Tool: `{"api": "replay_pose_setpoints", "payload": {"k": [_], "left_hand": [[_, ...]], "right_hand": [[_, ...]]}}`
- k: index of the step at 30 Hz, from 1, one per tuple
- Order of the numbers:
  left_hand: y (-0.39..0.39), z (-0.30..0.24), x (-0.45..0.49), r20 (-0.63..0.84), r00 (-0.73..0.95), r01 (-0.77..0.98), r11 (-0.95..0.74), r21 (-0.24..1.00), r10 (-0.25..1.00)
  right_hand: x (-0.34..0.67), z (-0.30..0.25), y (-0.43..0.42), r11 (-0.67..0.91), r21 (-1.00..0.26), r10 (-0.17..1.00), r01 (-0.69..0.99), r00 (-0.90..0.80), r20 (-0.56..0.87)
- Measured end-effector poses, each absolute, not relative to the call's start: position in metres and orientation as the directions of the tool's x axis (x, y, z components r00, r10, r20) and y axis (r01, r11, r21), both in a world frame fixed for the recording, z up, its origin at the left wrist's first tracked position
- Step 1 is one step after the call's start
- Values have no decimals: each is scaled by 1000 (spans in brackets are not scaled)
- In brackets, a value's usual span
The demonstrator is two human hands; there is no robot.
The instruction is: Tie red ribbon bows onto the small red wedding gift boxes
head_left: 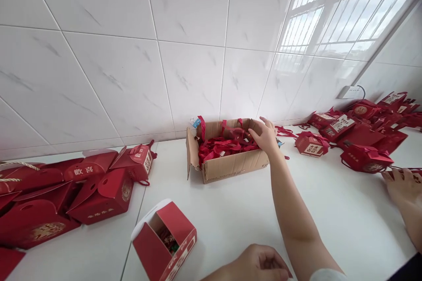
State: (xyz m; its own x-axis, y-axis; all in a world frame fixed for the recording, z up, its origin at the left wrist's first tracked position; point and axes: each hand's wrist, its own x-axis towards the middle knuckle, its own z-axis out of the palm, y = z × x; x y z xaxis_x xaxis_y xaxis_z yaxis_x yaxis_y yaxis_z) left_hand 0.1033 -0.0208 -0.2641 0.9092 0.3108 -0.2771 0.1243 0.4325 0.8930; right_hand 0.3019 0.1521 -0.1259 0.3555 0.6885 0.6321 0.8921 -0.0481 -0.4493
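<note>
My right hand [265, 136] is at the right end of a cardboard box [235, 167], its fingers apart over the rim. Tangled red ribbons [217, 148] fill the box, and some hang over its back wall. At the bottom edge of the view is my left hand [260, 264], low over the white table, with its fingers curled in. What those fingers hold, if anything, is hidden. To its left stands a red gift box [176, 224] with its top flaps partly raised; small wrapped items [169, 240] show inside.
Closed red gift boxes [102, 197] crowd the left side. More, tied with ribbons [311, 144], pile up at the right. A co-worker's hand [404, 189] rests on a red item at the right edge. A blue binder clip [197, 123] grips the cardboard box. Behind is a tiled wall [191, 79].
</note>
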Motion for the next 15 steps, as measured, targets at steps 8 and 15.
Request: {"api": "replay_pose_setpoints", "payload": {"k": [8, 15], "left_hand": [[-19, -256, 100, -279, 915, 136, 428, 893, 292], [-18, -242, 98, -331, 905, 176, 476, 862, 266]], "right_hand": [[395, -152, 122, -228, -671, 576, 705, 654, 491], [441, -198, 114, -484, -537, 767, 691, 630, 120]]}}
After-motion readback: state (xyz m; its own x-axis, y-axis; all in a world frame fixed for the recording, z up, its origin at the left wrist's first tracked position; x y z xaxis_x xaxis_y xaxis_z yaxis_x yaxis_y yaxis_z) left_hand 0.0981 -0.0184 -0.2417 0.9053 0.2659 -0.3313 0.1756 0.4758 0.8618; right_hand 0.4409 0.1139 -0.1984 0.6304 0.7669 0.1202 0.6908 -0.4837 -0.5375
